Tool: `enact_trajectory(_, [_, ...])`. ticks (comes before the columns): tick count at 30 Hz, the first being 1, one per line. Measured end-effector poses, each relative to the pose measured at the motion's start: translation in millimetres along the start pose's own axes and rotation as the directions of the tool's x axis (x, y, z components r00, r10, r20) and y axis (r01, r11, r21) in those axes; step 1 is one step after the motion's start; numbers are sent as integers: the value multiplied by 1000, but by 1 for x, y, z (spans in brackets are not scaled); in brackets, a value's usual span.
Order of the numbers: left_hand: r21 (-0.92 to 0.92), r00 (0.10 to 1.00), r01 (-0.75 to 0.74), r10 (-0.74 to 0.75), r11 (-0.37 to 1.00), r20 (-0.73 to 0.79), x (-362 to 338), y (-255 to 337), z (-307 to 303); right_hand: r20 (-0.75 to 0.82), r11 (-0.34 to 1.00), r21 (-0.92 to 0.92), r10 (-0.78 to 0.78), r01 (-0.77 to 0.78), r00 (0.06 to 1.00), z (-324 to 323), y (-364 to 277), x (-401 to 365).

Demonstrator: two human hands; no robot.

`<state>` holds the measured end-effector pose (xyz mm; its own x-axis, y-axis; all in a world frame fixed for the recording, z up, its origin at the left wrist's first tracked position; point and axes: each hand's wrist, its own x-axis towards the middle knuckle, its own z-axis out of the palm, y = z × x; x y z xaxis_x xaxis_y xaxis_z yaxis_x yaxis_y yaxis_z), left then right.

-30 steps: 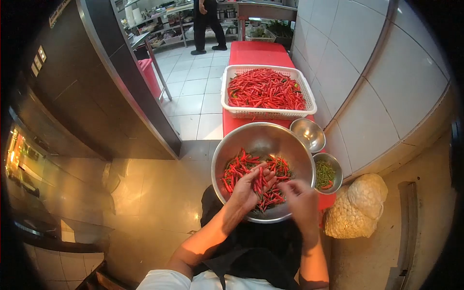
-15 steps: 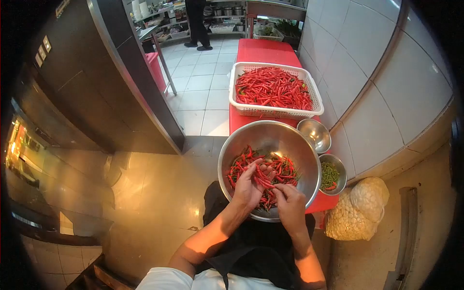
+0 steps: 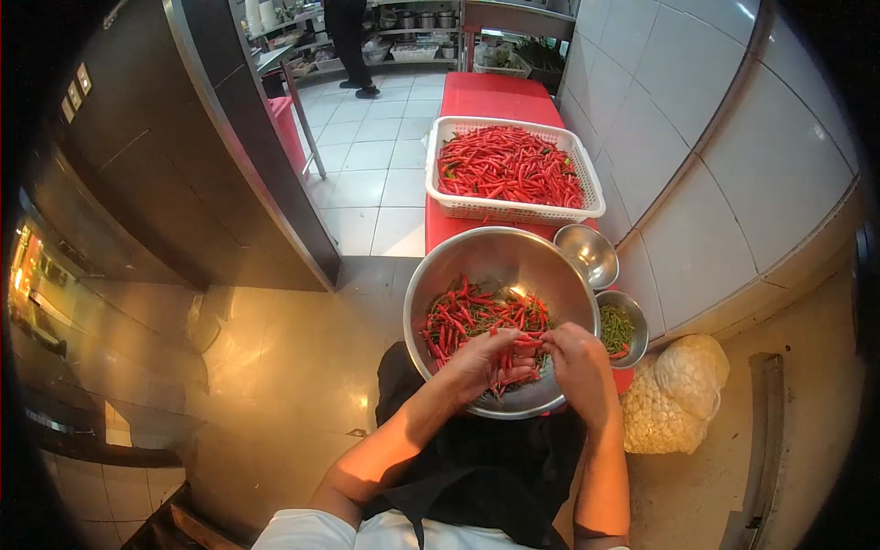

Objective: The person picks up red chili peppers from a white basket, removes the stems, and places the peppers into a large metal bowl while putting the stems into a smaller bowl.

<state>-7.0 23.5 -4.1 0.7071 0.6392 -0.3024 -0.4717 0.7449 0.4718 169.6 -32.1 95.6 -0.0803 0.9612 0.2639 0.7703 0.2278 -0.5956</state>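
A large steel bowl [image 3: 423, 275] sits in front of my lap, with red chilies [image 3: 449, 321] and green stems in it. My left hand [image 3: 484, 362] is over the bowl, its thumb and fingers closed around a few red chilies [image 3: 524, 346]. At the ends of those chilies, my right hand [image 3: 582, 362] pinches with thumb and forefinger; the exact part gripped is too small to tell. Beside the right hand stands a small steel bowl [image 3: 642, 316] of green stems [image 3: 616, 330] with a bit of red chili in it.
Beyond the bowl, a white plastic basket [image 3: 596, 188] heaped with red chilies rests on a red bench [image 3: 500, 90]. Another small steel bowl [image 3: 588, 255] stands beside it. A bag of pale pieces [image 3: 674, 394] lies at right by the tiled wall [image 3: 706, 211]. A person [image 3: 346, 41] stands far back.
My hands have shifted right and a little lower over the large bowl, still close together at the chilies. The view has moved slightly; the person in the background has shifted their legs.
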Motion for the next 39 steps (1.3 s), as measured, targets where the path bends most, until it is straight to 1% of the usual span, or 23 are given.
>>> enact_trajectory(3, [95,996,-64,70,993,-63,4,-7,-5,31,1000,-30,-7,8,999,4,9,-1])
enact_trajectory(6, [91,993,-64,72,994,-89,1,-7,2,33,1000,-11,-1,2,999,10,11,-4])
enact_trajectory(9, [46,996,-91,91,995,-11,6,-13,-6,17,1000,24,1,-2,1000,15,13,-7])
enact_trajectory(12, [29,997,-57,59,998,-56,4,-13,-1,-9,996,86,40,-39,999,17,14,-9])
enact_trajectory(15, [64,986,-44,53,997,-157,0,-11,8,-22,993,116,38,-35,999,15,16,-11])
enact_trajectory(18, [192,977,-129,158,973,-143,-2,-12,18,-45,995,87,42,-38,998,14,16,-12])
enact_trajectory(21, [223,976,-134,168,966,-141,0,-14,12,-41,988,140,74,-68,996,12,16,-12])
enact_trajectory(24, [289,961,-185,234,939,-148,0,-13,15,-61,969,229,112,-95,992,15,18,-14])
enact_trajectory(25, [279,961,-188,236,942,-148,-1,-12,17,-42,947,290,154,-136,987,17,21,-15])
enact_trajectory(27, [257,960,-194,237,947,-149,-4,-10,21,8,888,404,234,-217,972,21,27,-18])
enact_trajectory(30, [163,975,-163,184,973,-126,-2,-15,16,111,765,543,345,-347,932,18,27,-21])
enact_trajectory(31, [130,984,-138,151,982,-96,0,-16,12,149,708,605,350,-365,925,18,29,-22])
enact_trajectory(33, [65,996,-86,88,994,-34,1,-15,5,224,577,713,351,-399,909,21,37,-25])
enact_trajectory(36, [19,995,-56,54,998,89,-1,-16,3,327,340,829,349,-444,878,30,51,-29])
enact_trajectory(39, [-51,994,35,-29,998,109,-7,-12,8,452,75,863,326,-499,830,32,58,-33])
